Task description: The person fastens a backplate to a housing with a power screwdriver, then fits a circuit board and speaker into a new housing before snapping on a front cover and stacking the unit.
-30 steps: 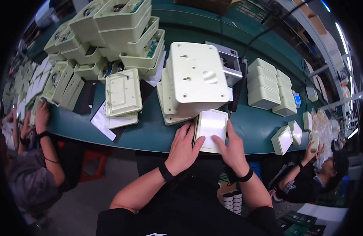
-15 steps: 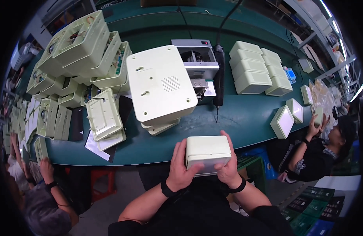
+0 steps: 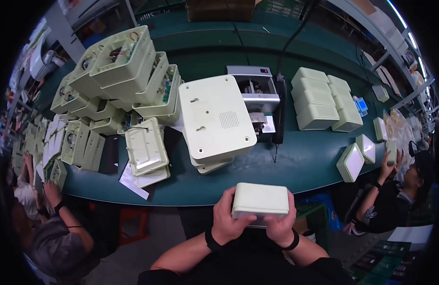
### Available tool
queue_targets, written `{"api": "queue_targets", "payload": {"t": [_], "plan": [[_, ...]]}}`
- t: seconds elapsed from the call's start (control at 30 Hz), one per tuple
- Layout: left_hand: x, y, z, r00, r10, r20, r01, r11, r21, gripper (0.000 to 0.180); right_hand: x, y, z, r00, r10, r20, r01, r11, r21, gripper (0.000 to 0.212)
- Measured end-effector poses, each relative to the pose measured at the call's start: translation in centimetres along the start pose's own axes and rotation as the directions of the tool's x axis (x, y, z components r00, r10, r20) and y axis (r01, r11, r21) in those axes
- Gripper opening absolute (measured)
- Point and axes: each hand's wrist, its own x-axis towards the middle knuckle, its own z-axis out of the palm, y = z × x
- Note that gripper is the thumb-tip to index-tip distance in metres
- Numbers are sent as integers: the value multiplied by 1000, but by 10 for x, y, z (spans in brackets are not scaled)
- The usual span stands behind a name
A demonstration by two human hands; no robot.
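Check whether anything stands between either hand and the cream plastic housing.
Nothing visible does: the left hand and right hand hold the cream plastic housing directly from both sides. The black electric screwdriver is beyond it on the green bench, not between.

Green workbench. On it, left to right: piled open cream housings, white sheet beneath cream covers, cream casing stack, grey machine, rows of cream boxes, white-faced boxes.
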Motion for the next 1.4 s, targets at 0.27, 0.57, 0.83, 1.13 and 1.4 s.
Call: {"api": "queue_targets", "payload": {"t": [0.27,0.57,0.83,1.13,1.4], "plan": [[26,76,-73,878,408,248,-464,853,238,112,85,-128,-32,744,-297,598,338,940,46,86],[42,74,-105,817,512,-267,-445,853,274,94,184,-165,3,422,-840,342,903,424,-70,70],[6,44,-120,933,204,-297,-156,971,179,55,253,-97,38,217,-825,522,976,190,-106,63],[3,30,-184,798,264,-542,4,897,443,43,234,-96,20,251,-681,688,960,265,-88,72],[60,8,-379,616,630,-474,495,159,854,41,199,-88,2,243,-821,517,965,147,-218,75]]}}
